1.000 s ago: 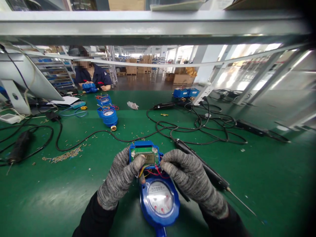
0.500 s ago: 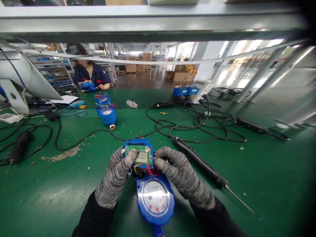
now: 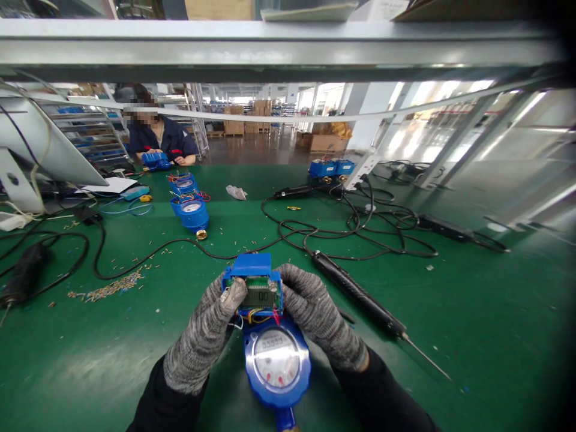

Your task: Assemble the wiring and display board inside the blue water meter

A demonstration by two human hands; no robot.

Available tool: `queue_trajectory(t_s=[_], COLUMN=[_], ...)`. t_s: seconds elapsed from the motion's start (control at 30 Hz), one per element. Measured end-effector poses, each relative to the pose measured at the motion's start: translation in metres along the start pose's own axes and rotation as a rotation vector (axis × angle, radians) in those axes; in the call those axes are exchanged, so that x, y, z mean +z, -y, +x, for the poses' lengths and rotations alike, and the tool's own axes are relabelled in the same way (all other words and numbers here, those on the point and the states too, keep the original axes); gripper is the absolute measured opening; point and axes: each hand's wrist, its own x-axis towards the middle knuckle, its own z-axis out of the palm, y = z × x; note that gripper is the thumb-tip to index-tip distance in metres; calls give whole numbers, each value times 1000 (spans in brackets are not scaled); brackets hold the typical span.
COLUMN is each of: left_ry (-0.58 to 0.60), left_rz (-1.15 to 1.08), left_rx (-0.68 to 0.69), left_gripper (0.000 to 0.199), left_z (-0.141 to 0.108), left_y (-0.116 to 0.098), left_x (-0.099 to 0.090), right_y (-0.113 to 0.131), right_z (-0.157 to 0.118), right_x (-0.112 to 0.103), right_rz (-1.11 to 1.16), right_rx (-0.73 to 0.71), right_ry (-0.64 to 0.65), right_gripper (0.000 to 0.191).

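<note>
The green worktop point(image 3: 90, 348) carries all equipment, and a metal beam point(image 3: 288, 51) spans the view above it. A person point(image 3: 164, 141) in dark clothing sits beyond the far-left edge, hands at a blue unit point(image 3: 155, 159). A long black tool point(image 3: 360, 294) with a thin metal tip lies to the right of the gloved hands, its cable running back across the surface.

The left hand point(image 3: 207, 327) holds the blue housing point(image 3: 253, 264) at its left side: the grip is closed, thumb on the front face, fingers largely hidden. The right hand point(image 3: 315, 312) touches the right side of the housing; whether its grip pinches the edge cannot be determined.

The blue meter point(image 3: 276, 360), with its round dial facing up, is at front centre, directly below the housing. The housing frames a green circuit board with a display point(image 3: 258, 296). Red, yellow and white wires point(image 3: 256, 315) emerge beneath it. Small metal pins point(image 3: 119, 287) lie scattered at left.
</note>
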Motion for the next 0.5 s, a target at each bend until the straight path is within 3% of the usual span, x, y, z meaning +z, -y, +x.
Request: queue_trajectory(t_s=[0.17, 0.27, 0.3, 0.37, 0.5], left_ry=[112, 6, -65, -112, -86], left_rz=[87, 250, 355, 413, 637], left_rx=[48, 276, 454, 596, 801], left_gripper=[41, 28, 31, 45, 65], left_z=[-7, -8, -6, -3, -1], left_y=[-1, 10, 16, 29, 49], left_x=[1, -11, -17, -28, -34], right_y=[2, 2, 1, -2, -3], right_z=[0, 1, 2, 3, 4], right_x=[-5, -5, -5, -4, 0], right_rz=[244, 272, 262, 234, 168], right_rx=[64, 62, 60, 64, 67], right_ry=[119, 102, 86, 60, 26], right_gripper=[25, 24, 24, 24, 21])
